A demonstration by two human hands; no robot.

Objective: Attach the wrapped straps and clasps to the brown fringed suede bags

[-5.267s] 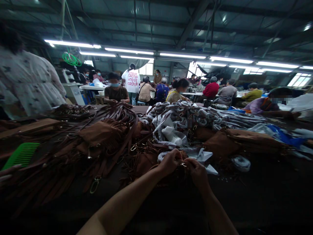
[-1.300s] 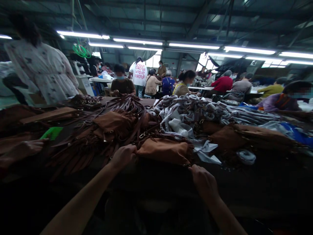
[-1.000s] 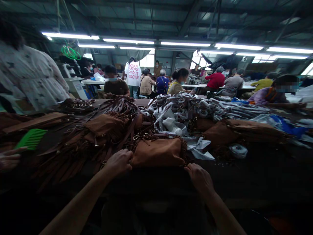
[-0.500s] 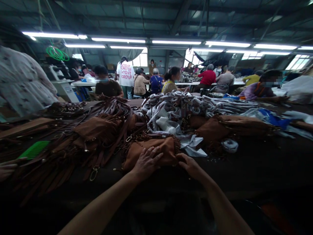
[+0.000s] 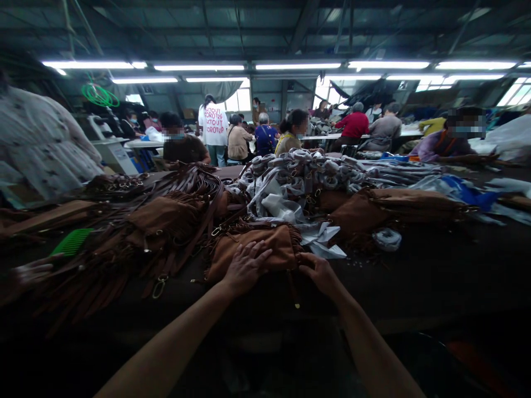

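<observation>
A brown suede-like bag (image 5: 282, 241) with fringe lies flat on the dark table in front of me. My left hand (image 5: 248, 265) rests on top of it, palm down with the fingers stretched out. At the bag's right corner, the fingers of my right hand (image 5: 317, 273) are bent and closed on the edge; the exact grip is partly hidden. A narrow brown strap end (image 5: 293, 290) with a gold tip hangs down between my hands. Crumpled white wrapping (image 5: 321, 243) lies just beyond my right hand.
Brown fringed bags and straps (image 5: 166, 218) are heaped to the left, where a co-worker's hand (image 5: 31, 273) is by a green comb (image 5: 74, 243). Behind are wrapped straps (image 5: 307, 171); a wrapped coil (image 5: 388, 239) lies right. Several people sit across the table and beyond.
My right hand has shifted slightly at the bag's corner, and the gold-tipped strap end now shows below it. The co-worker's hand and green comb at left have moved right and up.
</observation>
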